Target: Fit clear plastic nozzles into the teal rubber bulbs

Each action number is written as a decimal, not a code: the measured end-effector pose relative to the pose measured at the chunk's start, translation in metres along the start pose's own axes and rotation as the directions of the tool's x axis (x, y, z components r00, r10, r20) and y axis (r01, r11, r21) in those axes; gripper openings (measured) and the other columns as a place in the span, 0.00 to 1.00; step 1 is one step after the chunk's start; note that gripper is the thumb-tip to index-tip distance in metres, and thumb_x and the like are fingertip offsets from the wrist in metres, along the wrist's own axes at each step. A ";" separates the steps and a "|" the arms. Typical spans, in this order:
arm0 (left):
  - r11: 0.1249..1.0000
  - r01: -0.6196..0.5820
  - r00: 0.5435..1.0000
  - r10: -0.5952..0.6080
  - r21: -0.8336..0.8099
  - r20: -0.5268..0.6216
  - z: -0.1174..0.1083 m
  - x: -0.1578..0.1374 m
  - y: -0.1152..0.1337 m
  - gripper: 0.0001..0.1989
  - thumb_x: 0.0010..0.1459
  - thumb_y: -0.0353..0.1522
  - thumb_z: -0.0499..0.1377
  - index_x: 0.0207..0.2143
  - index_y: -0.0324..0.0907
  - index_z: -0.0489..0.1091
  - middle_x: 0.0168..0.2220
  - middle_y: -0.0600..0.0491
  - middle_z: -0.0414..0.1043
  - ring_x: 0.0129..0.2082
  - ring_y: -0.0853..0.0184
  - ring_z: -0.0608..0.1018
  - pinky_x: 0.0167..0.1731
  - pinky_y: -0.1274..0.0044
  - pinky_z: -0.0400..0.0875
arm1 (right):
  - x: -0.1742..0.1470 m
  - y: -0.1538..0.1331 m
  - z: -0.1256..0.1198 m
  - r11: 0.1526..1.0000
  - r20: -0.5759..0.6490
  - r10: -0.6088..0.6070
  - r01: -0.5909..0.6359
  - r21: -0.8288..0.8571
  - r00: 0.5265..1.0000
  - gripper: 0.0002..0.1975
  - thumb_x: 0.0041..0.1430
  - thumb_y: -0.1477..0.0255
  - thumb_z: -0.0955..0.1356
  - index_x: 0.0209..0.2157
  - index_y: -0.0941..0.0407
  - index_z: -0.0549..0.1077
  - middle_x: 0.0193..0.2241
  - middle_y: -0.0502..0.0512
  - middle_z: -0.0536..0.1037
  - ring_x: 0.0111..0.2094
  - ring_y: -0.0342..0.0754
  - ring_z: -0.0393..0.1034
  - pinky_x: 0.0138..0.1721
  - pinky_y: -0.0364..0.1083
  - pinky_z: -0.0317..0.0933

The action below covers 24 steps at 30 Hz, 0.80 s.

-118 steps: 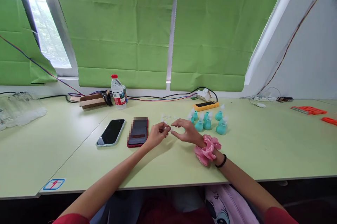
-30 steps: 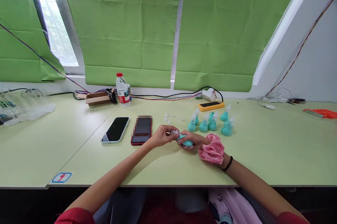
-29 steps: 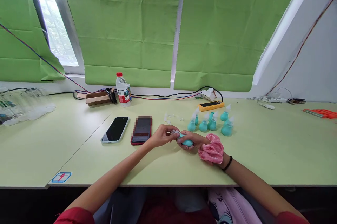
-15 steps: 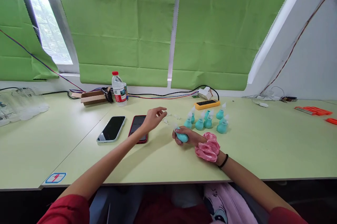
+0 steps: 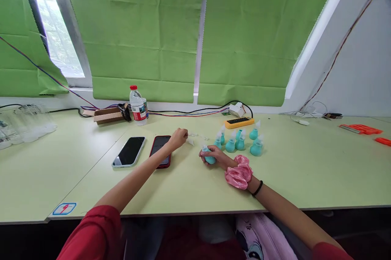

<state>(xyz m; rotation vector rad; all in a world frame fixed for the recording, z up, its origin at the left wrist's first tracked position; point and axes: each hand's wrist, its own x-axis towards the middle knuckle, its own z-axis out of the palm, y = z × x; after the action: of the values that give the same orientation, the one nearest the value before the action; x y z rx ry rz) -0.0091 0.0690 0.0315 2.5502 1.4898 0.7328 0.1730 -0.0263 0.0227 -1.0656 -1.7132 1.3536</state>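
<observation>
My right hand is wrapped round a turquoise squeeze bulb, holding it low over the table with its neck up. My left hand is at the small translucent tips that lie on the table. Its fingers are pinched together, and what is between them is too small to make out. Several more turquoise bulbs with translucent tips stand upright just beyond and to the right of my right hand.
A phone in a red case lies under my left forearm, with a pale-cased phone left of it. Behind stand a water bottle, a cardboard box and a yellow power strip. Orange-handled tools lie far right.
My left hand has come down from above the table to the small tips, and its spread fingers have closed. The bulb in my right hand has turned more upright.
</observation>
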 end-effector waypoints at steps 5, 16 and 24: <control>0.788 0.084 0.993 -0.119 -0.609 -0.017 -0.009 -0.043 0.017 0.07 0.44 0.31 0.56 0.23 0.34 0.68 0.19 0.52 0.69 0.20 0.71 0.71 0.23 0.80 0.67 | 0.010 0.016 0.007 0.979 -0.124 -0.154 0.134 -0.155 0.980 0.15 0.41 0.61 0.67 0.21 0.60 0.65 0.16 0.46 0.62 0.16 0.37 0.55 0.18 0.39 0.51; 0.263 0.292 0.954 -0.015 -0.919 0.299 -0.002 -0.077 0.030 0.18 0.35 0.33 0.65 0.31 0.33 0.71 0.23 0.52 0.69 0.22 0.73 0.69 0.25 0.78 0.67 | 0.004 0.015 0.016 0.932 -0.065 -0.243 0.214 -0.292 0.968 0.15 0.46 0.60 0.65 0.24 0.60 0.65 0.16 0.47 0.61 0.18 0.38 0.54 0.18 0.38 0.49; -0.004 0.261 0.961 -0.094 -0.965 0.261 0.001 -0.075 0.023 0.14 0.41 0.34 0.62 0.31 0.33 0.71 0.22 0.53 0.65 0.21 0.77 0.65 0.19 0.84 0.60 | 0.003 0.011 0.017 0.837 -0.140 -0.343 0.234 -0.495 0.929 0.13 0.46 0.63 0.65 0.21 0.59 0.65 0.17 0.46 0.59 0.21 0.38 0.51 0.21 0.39 0.46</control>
<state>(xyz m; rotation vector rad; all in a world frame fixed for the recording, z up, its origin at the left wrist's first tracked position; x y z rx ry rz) -0.0211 -0.0056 0.0111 1.1391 0.6266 1.0188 0.1589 -0.0293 0.0082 -1.1054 -1.9841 0.6061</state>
